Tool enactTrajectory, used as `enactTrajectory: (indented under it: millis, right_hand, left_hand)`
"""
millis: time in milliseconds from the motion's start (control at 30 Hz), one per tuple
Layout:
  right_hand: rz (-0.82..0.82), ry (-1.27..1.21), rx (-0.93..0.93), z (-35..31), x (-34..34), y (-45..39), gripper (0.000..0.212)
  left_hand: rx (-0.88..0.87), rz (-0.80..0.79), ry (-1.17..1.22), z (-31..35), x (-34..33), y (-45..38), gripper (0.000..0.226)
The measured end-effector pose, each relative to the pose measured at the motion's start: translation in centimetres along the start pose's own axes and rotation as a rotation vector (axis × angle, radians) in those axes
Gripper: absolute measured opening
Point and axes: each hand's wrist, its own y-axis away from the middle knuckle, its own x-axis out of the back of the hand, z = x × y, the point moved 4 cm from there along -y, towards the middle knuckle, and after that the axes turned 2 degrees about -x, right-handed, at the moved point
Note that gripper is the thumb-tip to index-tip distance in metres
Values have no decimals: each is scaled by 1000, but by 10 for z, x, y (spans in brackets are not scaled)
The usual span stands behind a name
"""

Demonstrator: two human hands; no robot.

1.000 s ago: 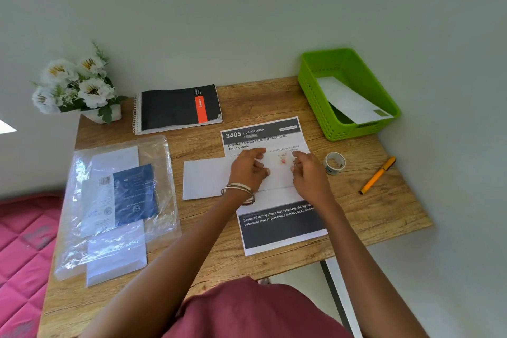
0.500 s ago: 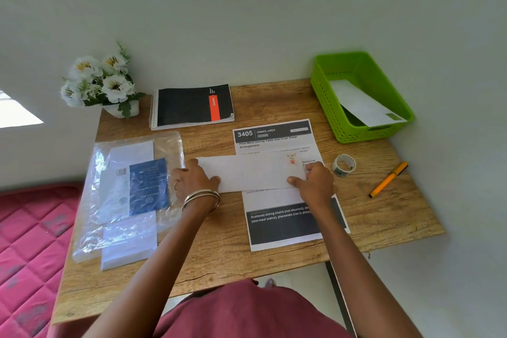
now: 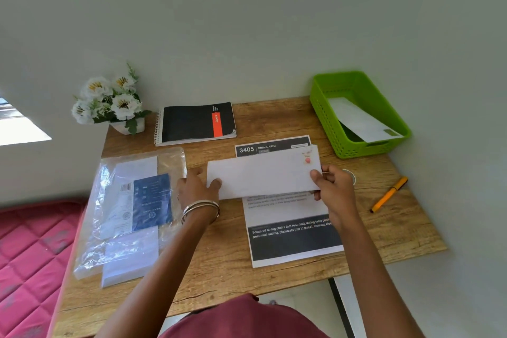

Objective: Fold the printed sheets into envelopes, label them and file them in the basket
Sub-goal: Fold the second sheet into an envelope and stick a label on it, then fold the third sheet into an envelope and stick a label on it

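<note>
While both hands hold it at centre frame, the white envelope (image 3: 263,174) lies across the printed sheet (image 3: 290,230), covering its upper half. Left hand (image 3: 196,189) pinches the envelope's left end, thumb on top; right hand (image 3: 333,189) grips its right end, fingers (image 3: 315,174) curled round the edge. Green basket (image 3: 326,118), upper right, at the desk (image 3: 219,269) corner by the wall, holds another envelope (image 3: 359,121). An orange pen (image 3: 388,195) lies near the right edge. A plastic packet (image 3: 131,208) occupies the left side. Bare wood remains along the lower edge.
</note>
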Motion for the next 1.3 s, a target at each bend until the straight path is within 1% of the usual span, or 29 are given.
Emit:
enactTrajectory:
  millis: [33,100,133,167,200,233,267,300,333,400,533,633,733,833,900,1033,1133,1233,1300]
  right_hand:
    - [12,-64,2,-5,4,1,12]
    - [26,-196,1,-16,11,3,13]
    - [25,-263,-9,-21,14,4,14]
    - [13,-325,-28,-25,17,6,15]
    - [-6,-367,-45,-28,20,9,17]
    - [-30,-391,-59,-33,23,12,18]
    - [-56,-395,-64,-36,27,15,20]
    - [-77,-386,-62,-40,30,19,20]
    - [-88,-363,-51,-42,33,22,21]
    - [-88,-324,-23,-47,43,28,22]
    - [-34,-300,0,-54,70,28,19]
    - [47,-349,19,-60,92,18,15]
    - [163,-397,47,-63,110,1,13]
    - [255,-452,35,-63,123,-23,12]
    - [301,-441,13,-62,129,-43,10]
    - [334,-416,-54,-59,132,-83,25]
    - [347,-361,-83,-55,129,-105,28]
    - [416,-299,-55,-55,128,-113,34]
    - [466,-229,-36,-54,130,-113,46]
  left_hand:
    - [22,6,17,8,2,5,54]
    - [45,-16,54,24,3,15,61]
    - [72,-64,123,31,0,18,66]
    - [114,-146,261,36,-5,20,68]
    - [169,-255,433,43,-11,23,67]
    - [218,-368,585,51,-18,26,57]
    - [237,-463,706,60,-24,30,43]
    - [223,-506,782,70,-28,33,29]
    - [197,-511,805,80,-30,34,19]
    - [122,-488,789,99,-35,38,10]
    - [-75,-460,690,138,-47,42,6]
    - [-167,-533,699,167,-62,47,6]
    - [-180,-611,711,186,-80,51,10]
    - [-207,-643,698,196,-96,54,17]
    - [-222,-655,661,198,-106,56,18]
    - [-239,-655,591,192,-123,56,13]
    - [-213,-641,567,183,-130,54,17]
    - [-186,-622,543,172,-134,48,15]
    - [-171,-607,528,165,-135,43,14]
